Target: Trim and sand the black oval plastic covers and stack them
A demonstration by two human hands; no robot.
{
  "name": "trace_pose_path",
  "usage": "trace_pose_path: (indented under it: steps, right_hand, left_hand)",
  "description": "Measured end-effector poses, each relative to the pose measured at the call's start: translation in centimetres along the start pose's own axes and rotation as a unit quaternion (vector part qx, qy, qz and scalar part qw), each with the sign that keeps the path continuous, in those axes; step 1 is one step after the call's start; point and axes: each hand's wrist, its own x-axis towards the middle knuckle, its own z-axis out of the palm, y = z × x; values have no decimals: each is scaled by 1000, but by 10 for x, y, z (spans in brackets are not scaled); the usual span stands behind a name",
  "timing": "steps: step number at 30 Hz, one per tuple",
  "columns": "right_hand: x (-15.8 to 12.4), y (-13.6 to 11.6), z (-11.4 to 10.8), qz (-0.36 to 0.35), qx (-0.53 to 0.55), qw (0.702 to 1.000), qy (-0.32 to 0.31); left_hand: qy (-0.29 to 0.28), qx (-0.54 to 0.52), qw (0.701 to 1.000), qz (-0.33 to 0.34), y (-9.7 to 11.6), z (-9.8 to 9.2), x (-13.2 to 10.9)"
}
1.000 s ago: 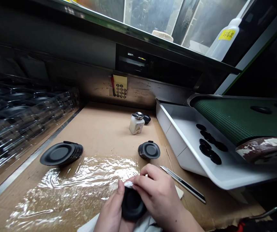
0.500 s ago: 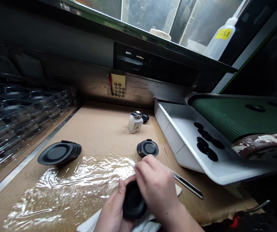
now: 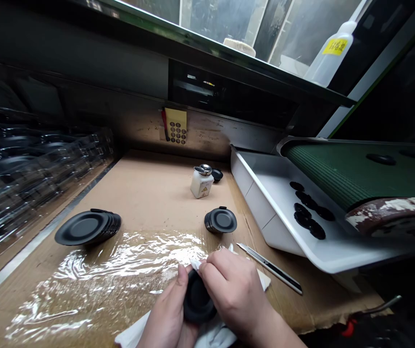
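Note:
My left hand (image 3: pixel 169 309) grips a round black disc-shaped part (image 3: pixel 197 297) with a raised rim, thumb along its left edge. In the fingers of my right hand (image 3: pixel 231 290) is a pinched white cloth (image 3: pixel 194 264), pressed against the disc's upper rim. More white cloth (image 3: pixel 135 331) lies below both hands. Ahead, a short stack of similar black discs (image 3: pixel 224 220) lies tilted on the cardboard. A longer leaning stack of black discs (image 3: pixel 84 228) sits to the left.
A utility knife (image 3: pixel 270 268) lies right of my hands. Behind the near stack stands a white pump bottle (image 3: pixel 202 182). The white tray (image 3: pixel 283 237) at right holds several black discs, beside a green conveyor belt (image 3: pixel 330 169). Clear plastic trays (image 3: pixel 44 179) are piled at left.
My right hand has moved down and closer to the disc, bringing the white cloth onto its upper rim. The knife's tip now shows. The left hand still grips the disc.

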Motion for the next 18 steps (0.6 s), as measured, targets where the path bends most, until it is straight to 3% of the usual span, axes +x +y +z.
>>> trace_pose_path:
  steps: [5,7,9,11,14,18]
  right_hand:
    - [-6,13,-17,-25,-61,998,-15]
    - [-6,26,-29,8,-52,999,-1]
    - [-2,43,-42,61,-35,996,51]
    - [6,59,-48,123,-95,984,90]
    - [20,82,-39,195,-248,948,52]
    - [30,108,0,203,-280,937,-48]
  left_hand:
    - [0,-2,1000,7,2,5,-1]
    - [18,32,999,10,3,8,-4]
    - [35,69,997,17,3,11,-6]
    - [35,80,996,26,3,13,-8]
    - [21,76,996,31,3,15,-8]
    - [-3,72,997,27,5,12,-9]
